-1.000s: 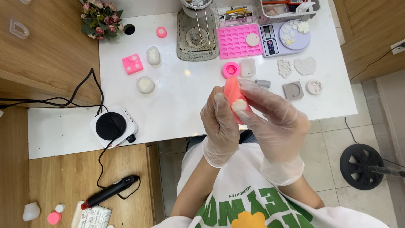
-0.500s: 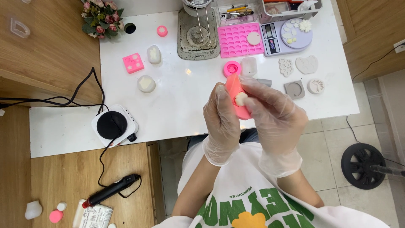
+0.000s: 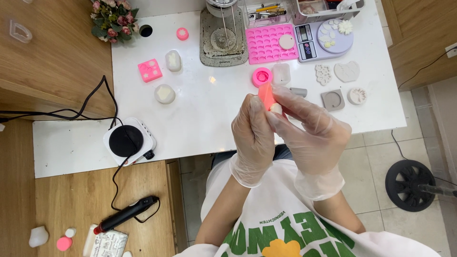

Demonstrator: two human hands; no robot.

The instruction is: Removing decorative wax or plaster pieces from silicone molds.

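i had both gloved hands raised over the near edge of the white table (image 3: 214, 109). my left hand (image 3: 252, 138) was curled round the orange-pink silicone mould (image 3: 266, 95), gripping it upright from the left. my right hand (image 3: 309, 128) closed on it from the other side, its fingers pinching at a small cream piece (image 3: 275, 108) set in the mould's lower part. just beyond the mould sat a round pink mould (image 3: 262, 76) and a pale square mould (image 3: 282, 74). farther left lay a small black hot plate (image 3: 126, 140), well apart from my hands.
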